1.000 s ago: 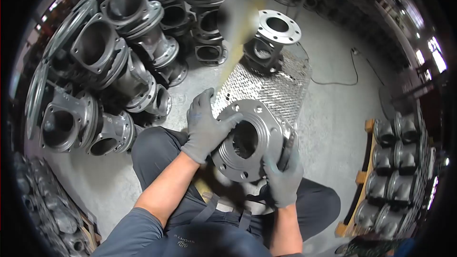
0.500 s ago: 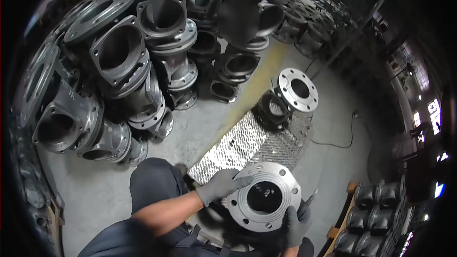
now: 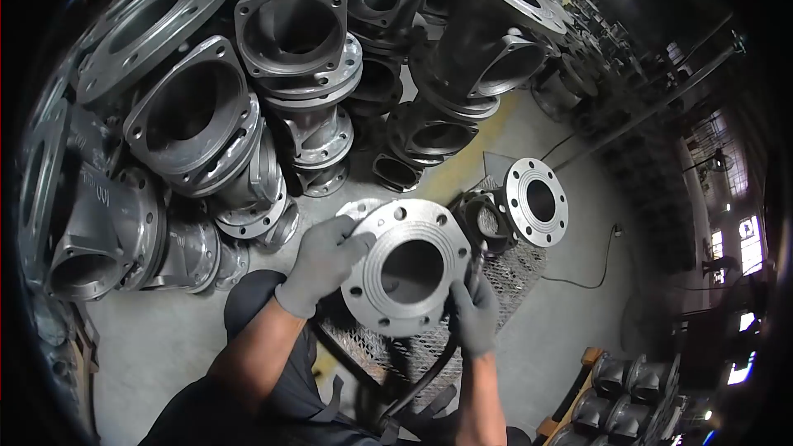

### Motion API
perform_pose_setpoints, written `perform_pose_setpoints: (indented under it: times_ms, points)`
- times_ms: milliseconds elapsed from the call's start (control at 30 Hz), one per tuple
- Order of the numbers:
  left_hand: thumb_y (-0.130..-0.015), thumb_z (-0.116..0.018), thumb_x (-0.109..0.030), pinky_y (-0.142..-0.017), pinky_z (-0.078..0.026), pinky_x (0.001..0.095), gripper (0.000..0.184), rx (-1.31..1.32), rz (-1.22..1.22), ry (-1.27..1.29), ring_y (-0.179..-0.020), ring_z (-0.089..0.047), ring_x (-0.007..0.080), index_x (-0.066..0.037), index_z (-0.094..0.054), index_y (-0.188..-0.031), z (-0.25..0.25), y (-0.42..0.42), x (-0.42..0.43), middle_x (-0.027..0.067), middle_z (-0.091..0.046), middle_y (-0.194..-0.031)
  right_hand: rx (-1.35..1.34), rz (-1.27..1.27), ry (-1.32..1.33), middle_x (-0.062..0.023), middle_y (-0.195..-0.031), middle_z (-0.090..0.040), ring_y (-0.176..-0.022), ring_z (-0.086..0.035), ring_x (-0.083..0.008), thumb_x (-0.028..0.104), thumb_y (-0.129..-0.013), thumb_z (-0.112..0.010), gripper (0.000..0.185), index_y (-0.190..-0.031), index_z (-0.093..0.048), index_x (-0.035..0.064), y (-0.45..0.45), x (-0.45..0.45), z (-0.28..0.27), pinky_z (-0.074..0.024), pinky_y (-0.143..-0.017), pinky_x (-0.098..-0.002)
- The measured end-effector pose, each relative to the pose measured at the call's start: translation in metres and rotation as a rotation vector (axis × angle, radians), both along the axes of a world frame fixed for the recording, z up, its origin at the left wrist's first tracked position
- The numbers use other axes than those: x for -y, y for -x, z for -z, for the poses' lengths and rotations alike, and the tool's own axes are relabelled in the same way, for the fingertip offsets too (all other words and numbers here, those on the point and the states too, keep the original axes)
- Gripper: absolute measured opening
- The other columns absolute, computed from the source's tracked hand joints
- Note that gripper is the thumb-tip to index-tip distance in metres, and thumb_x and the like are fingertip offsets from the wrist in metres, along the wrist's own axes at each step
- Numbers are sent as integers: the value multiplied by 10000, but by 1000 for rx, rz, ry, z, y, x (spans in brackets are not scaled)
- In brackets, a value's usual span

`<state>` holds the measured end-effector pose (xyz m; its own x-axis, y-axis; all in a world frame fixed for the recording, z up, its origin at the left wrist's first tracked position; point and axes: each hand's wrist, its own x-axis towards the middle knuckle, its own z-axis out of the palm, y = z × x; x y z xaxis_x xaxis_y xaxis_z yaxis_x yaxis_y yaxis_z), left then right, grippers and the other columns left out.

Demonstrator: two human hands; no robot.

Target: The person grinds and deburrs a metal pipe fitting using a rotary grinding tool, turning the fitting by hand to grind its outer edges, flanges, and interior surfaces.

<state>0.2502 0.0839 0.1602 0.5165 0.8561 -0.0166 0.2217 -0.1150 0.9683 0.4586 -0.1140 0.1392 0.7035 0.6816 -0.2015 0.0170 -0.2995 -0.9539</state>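
The left hand (image 3: 320, 267) grips one side of a flanged casting (image 3: 372, 277) while the right hand (image 3: 475, 314), closed against the other and carrying a slim tool (image 3: 480, 263), steadies it above the textured mat (image 3: 524, 271), where an uneven grip could let its probable weight slip or tilt.

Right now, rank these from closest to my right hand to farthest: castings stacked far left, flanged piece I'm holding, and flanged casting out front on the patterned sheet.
1. Flanged piece: at your right hand, on its left side.
2. Flanged casting: ahead, slightly right, on the patterned sheet.
3. Castings: stacked far left.
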Motion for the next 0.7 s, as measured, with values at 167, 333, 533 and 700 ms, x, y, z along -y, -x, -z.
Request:
perform_pose_setpoints:
  times_ms: [167,333,533,700]
  points:
    - [-968,-741,-250,-750,-543,430,335,-62,-178,-83,-823,-720,246,77,-764,-1037,61,-29,-47,211,-757,-870,180,-33,-7,-11,-969,-746,-850,-647,-89,154,-1059,-720,239,-1189,-718,-46,-29,-71,84,-518,-748,-292]
    - [-929,-766,-260,-1019,-553,455,557,2,-189,358,-1178,-720,414,76,-687,-1366,165,-59,-73,303,-736,-1287,257,-115,342,-278,-1131,-784,-1084,-765,-440,240,-985,-692,385,-1309,-715,32,-30,-118,134,-576,-955,-486]
    - [-844,-853,-170,-1268,-386,444,1059,-242,-380,104,-1535,-463,459,56,-268,-1697,206,-90,-63,354,-441,-1652,86,-164,241,-86,-896,-743,-782,-640,-115,213,-1011,-747,275,-1182,-724,-1,19,-81,85,-534,-718,-327]
    - [-894,-805,-84,-1193,-462,435,934,-104,-382,-2,-1434,-583,427,-6,-327,-1693,243,-81,-77,311,-560,-1575,185,-81,142,8,-844,-692,-738,-598,-81,123,-1049,-707,164,-1165,-727,8,22,8,95,-495,-651,-293]
